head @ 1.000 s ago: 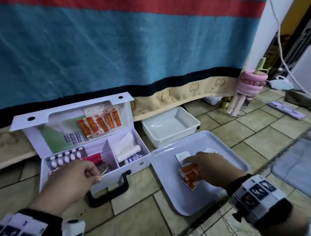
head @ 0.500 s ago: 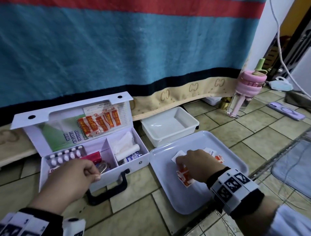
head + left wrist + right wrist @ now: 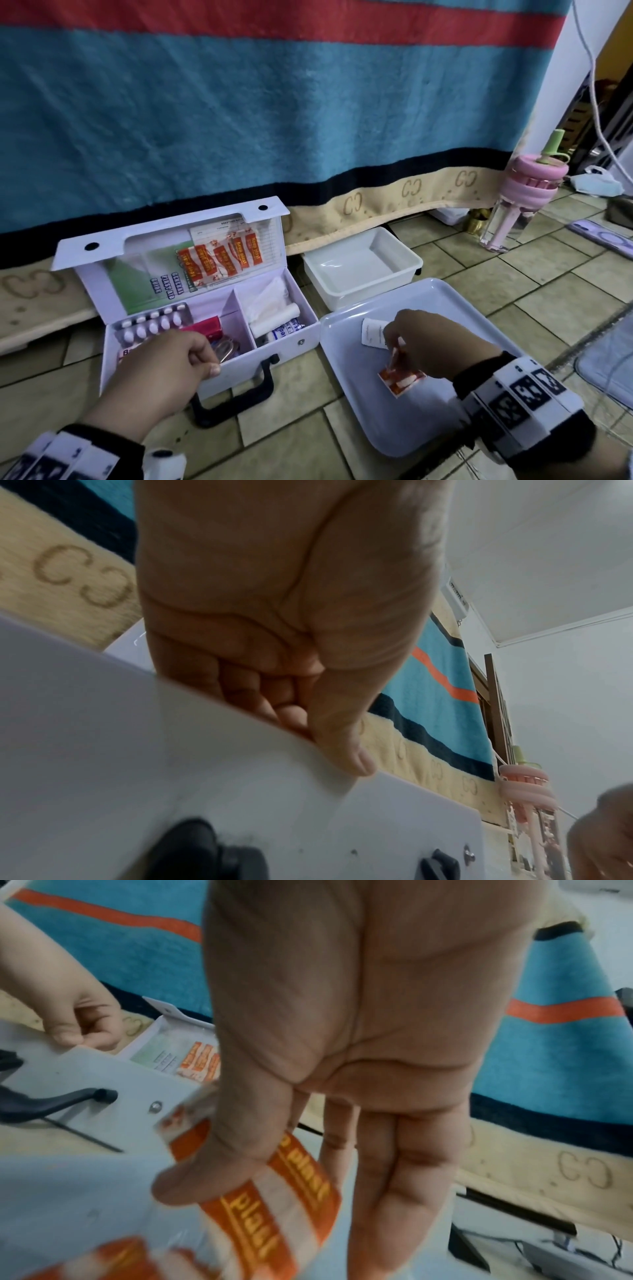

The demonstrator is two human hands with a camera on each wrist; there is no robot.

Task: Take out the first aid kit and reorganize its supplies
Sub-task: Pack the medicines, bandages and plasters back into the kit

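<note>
Your right hand (image 3: 435, 346) has drawn back toward you across the tray (image 3: 428, 428), thumb and fingers pinching the orange plaster strips (image 3: 401, 377) — lifted at one end. Your left hand (image 3: 161, 373) grips the first aid kit (image 3: 274, 346) front rim, just left of the tray.

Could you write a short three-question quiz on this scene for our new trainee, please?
1. True or false: the kit lid is open.
2. What does the right hand pinch? A) plasters B) blister pack C) bottle
3. Fill in: the left hand grips the kit's front ____.

Key: 1 true; 2 A; 3 wall.
</note>
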